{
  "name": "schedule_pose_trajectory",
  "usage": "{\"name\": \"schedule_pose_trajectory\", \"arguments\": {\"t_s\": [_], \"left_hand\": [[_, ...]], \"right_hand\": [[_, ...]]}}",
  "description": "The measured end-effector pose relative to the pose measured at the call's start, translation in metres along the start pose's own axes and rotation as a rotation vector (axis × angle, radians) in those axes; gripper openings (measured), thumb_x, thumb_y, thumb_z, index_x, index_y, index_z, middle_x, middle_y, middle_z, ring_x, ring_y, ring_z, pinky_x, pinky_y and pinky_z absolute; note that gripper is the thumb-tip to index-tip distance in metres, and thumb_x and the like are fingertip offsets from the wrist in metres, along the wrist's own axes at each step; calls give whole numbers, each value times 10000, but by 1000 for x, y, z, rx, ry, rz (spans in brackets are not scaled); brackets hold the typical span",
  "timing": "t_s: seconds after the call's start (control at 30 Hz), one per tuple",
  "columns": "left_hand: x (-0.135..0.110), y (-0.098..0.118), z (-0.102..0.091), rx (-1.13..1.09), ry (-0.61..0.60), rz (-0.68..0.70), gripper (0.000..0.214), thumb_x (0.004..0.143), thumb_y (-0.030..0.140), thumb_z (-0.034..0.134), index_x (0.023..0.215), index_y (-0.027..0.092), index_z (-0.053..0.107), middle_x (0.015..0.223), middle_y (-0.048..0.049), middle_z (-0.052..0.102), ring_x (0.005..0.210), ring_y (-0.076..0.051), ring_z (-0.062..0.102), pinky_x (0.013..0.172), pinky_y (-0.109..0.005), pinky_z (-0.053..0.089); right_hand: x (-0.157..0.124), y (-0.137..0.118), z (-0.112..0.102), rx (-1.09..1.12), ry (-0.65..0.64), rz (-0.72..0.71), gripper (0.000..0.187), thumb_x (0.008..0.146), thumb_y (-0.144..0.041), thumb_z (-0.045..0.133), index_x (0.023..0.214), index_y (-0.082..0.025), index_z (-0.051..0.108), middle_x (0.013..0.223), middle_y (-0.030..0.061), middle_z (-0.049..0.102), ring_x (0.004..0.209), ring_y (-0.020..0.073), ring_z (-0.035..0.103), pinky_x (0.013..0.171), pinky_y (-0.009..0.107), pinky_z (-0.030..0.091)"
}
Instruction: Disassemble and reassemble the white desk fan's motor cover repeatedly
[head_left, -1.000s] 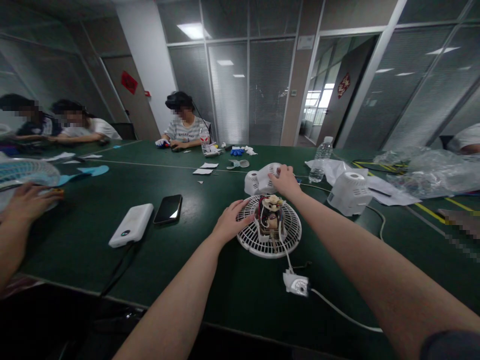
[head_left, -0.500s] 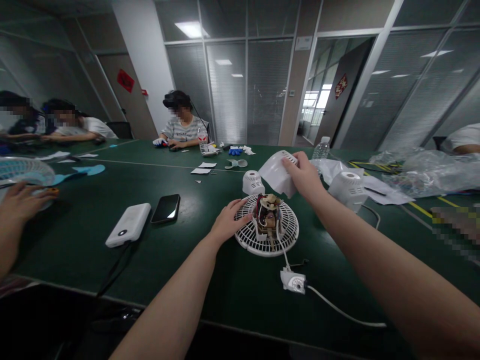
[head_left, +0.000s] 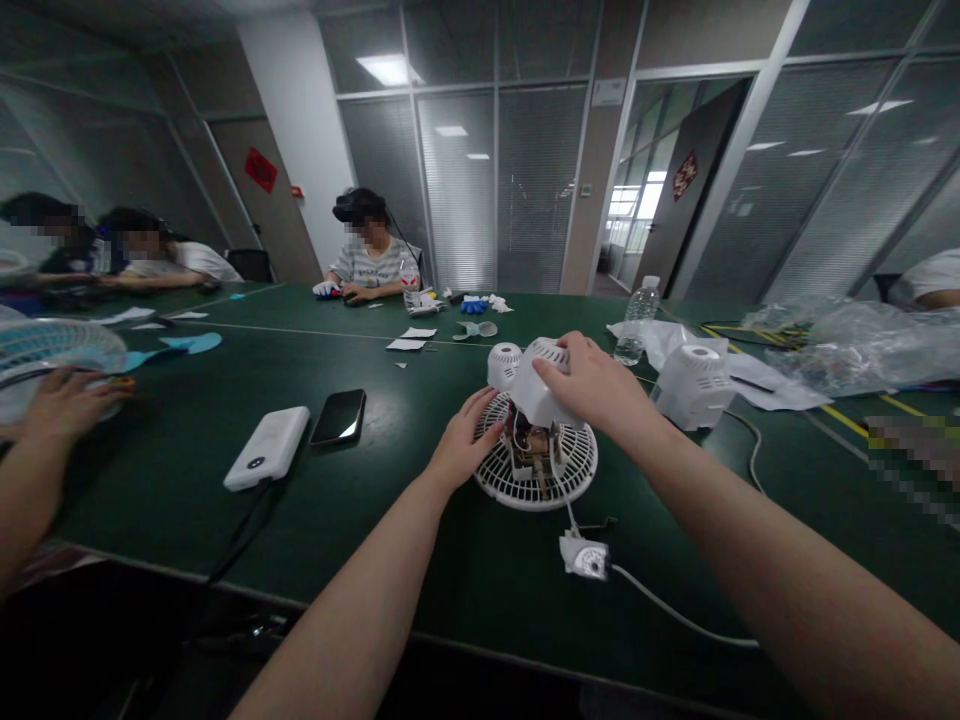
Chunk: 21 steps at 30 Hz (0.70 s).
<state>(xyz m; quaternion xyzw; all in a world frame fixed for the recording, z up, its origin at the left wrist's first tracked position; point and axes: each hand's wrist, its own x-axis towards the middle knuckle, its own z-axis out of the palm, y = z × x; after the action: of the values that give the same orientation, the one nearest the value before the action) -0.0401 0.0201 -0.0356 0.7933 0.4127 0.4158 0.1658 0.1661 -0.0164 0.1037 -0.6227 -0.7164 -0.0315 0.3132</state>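
Note:
A round white fan grille (head_left: 576,478) lies on the green table, with a motor and wiring (head_left: 534,450) standing at its centre. My left hand (head_left: 461,440) rests on the grille's left edge, fingers stretched and thumb apart. Above the motor, my right hand (head_left: 596,380) grips a white plastic fan motor housing (head_left: 541,390), which covers the motor's top; whether it touches is hidden. A smaller white vented cap (head_left: 504,366) stands just behind. From the motor a white cable leads to a small white part with a silvery face (head_left: 585,556) in front of the grille.
Right of my hand stand a white vented housing (head_left: 694,385) and a water bottle (head_left: 639,320), near plastic bags (head_left: 855,330). To the left lie a phone (head_left: 339,417) and a white power bank (head_left: 268,447). A co-worker's hand (head_left: 71,405) holds another grille. Other people sit across.
My right hand has brought the housing down and turned it over the motor. My left hand stays at the grille's edge.

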Motion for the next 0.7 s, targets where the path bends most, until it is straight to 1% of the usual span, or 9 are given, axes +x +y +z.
{"name": "schedule_pose_trajectory", "arguments": {"t_s": [0.1,0.2,0.27,0.37,0.43,0.5,0.6,0.7], "left_hand": [[-2,9,1,-65,18,62,630,915,561,407,1449,239,311,1503,-72,362,1383,-245,349,1154,-403,282],[-4,12,2,-126,9,62,732,892,637,387,1482,236,225,1521,-92,332,1381,-270,352,1142,-420,295],[-4,13,3,-163,-6,61,785,871,679,379,1495,245,183,1534,-92,312,1381,-282,353,1140,-430,297],[-4,13,4,-220,-46,78,854,832,710,428,1502,262,148,1555,-82,273,1381,-295,351,1145,-436,290],[-4,15,5,-261,-62,95,894,811,696,489,1507,266,127,1558,-82,265,1386,-306,340,1150,-446,282],[-3,18,6,-296,-68,93,946,790,659,560,1511,271,88,1550,-85,280,1391,-319,327,1145,-465,290],[-3,22,7,-302,-90,29,1052,746,582,667,1513,283,12,1525,-102,323,1366,-350,361,1107,-508,343],[-2,27,7,-275,-105,-43,1118,720,529,714,1511,276,-34,1501,-131,352,1328,-376,408,1078,-540,373]], "right_hand": [[-5,-1,3,-33,70,-42,463,847,-588,486,1084,-195,543,1048,150,614,851,322,631,732,504,503],[-9,-3,7,-33,98,-61,514,835,-645,474,1091,-206,551,1052,144,610,872,326,630,758,505,501],[-11,-4,10,-28,52,-60,545,826,-684,454,1073,-211,566,1069,147,609,890,339,630,768,514,497],[-12,-8,16,-40,-38,-58,574,827,-697,432,1059,-194,585,1109,170,604,900,363,632,758,526,493],[-13,-11,18,-45,-44,-73,574,829,-692,433,1059,-191,591,1116,173,607,904,360,635,759,515,493],[-15,-13,19,-57,-34,-114,547,844,-679,422,1062,-207,593,1105,157,622,900,336,640,751,480,501],[-16,-14,16,-80,-37,-179,527,875,-661,378,1126,-238,569,1077,136,648,862,311,647,705,445,506],[-6,-4,16,-66,-18,-143,549,887,-670,343,1175,-246,541,950,120,687,798,311,652,694,457,494]]}}
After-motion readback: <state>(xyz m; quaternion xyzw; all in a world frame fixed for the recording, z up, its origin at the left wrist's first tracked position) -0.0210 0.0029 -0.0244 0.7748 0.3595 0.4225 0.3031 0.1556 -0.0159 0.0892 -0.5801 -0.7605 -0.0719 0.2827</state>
